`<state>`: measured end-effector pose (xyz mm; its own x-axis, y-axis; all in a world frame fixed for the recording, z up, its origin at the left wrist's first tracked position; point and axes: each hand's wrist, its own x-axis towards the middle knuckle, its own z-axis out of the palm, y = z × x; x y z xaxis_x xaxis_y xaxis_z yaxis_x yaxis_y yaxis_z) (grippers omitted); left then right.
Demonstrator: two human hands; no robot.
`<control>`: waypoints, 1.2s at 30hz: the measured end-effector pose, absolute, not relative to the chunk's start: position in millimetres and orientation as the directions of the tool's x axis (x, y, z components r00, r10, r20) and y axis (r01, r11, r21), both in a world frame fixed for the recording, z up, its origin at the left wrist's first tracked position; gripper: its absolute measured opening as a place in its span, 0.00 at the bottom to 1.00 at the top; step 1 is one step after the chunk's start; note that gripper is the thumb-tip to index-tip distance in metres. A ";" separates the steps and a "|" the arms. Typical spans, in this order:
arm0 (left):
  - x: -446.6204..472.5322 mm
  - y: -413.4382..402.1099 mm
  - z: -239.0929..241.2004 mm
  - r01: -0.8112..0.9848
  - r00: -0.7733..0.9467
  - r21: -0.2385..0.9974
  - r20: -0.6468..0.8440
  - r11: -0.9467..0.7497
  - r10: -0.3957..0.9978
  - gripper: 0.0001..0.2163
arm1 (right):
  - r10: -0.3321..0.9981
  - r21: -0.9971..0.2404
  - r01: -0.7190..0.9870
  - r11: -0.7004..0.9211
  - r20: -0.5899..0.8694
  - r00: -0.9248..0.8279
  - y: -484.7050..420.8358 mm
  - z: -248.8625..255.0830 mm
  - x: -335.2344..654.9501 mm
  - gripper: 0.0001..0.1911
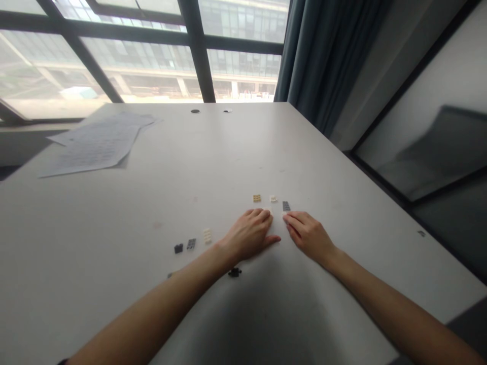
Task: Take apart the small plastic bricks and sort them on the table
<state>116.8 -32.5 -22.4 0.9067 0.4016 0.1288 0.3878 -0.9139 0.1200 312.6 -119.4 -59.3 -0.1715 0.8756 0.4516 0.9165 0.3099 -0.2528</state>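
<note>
My left hand (251,232) lies palm down on the white table, its thumb stretched out to the side. Something small and whitish shows at its fingertips, too blurred to name. Just to the right, my right hand (310,235) has its fingers closed at the tips on a small white building brick, partly hidden. Beyond my fingers lie a tan brick (257,198), a small white brick (273,198) and a grey brick (286,206). Left of my left hand are a long white brick (207,235), a grey brick (191,244) and a black brick (178,248).
A black piece (235,272) lies beside my left forearm, and another small piece (170,275) peeks out behind it. Printed papers (102,142) lie at the back left. A small dark piece (421,233) sits near the table's right edge. Windows and a curtain (327,61) stand behind.
</note>
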 end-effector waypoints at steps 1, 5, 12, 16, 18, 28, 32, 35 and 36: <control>115.5 -32.6 -21.9 0.383 0.906 0.121 0.147 -0.916 0.398 0.20 | 0.876 -0.255 0.916 0.311 0.451 -0.172 -119.3 -59.0 312.4 0.14; 100.1 -34.2 -15.3 0.370 0.885 0.111 0.258 -0.922 0.386 0.21 | 0.880 -0.281 0.908 0.312 0.445 -0.165 -119.3 -58.4 314.6 0.16; 21.5 -43.8 2.6 0.441 0.773 0.138 0.443 -0.887 0.454 0.15 | 0.904 -0.319 0.912 0.256 0.413 -0.110 -125.7 -58.2 332.5 0.13; -27.7 -62.9 -3.2 0.473 0.720 0.199 0.475 -0.858 0.507 0.13 | 0.897 -0.292 0.909 0.296 0.413 -0.160 -129.6 -58.8 338.6 0.12; -45.5 -75.0 -10.1 0.480 0.706 0.226 0.474 -0.848 0.526 0.13 | 0.888 -0.269 0.917 0.296 0.431 -0.160 -127.7 -57.6 338.0 0.11; -79.3 -106.1 -21.8 0.518 0.654 0.269 0.488 -0.812 0.579 0.13 | 0.866 0.067 0.930 0.361 0.346 -0.361 -94.8 -43.7 317.3 0.09; -80.2 -112.2 -22.1 0.513 0.638 0.286 0.505 -0.810 0.582 0.13 | 0.868 0.027 0.919 0.392 0.320 -0.380 -97.9 -44.4 313.5 0.09; -76.9 -114.9 -21.6 0.506 0.650 0.286 0.494 -0.814 0.577 0.11 | 0.859 -0.068 0.899 0.432 0.334 -0.387 -102.6 -42.9 310.8 0.09; -75.3 -115.3 -20.9 0.504 0.654 0.282 0.493 -0.817 0.573 0.11 | 0.857 -0.093 0.892 0.442 0.337 -0.390 -103.6 -42.3 310.1 0.09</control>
<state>-75.3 -115.3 -20.9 0.6543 0.5734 0.4931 0.5036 -0.8168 0.2816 310.1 -103.6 -42.3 -0.3900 0.8571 0.3365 0.8919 0.4425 -0.0932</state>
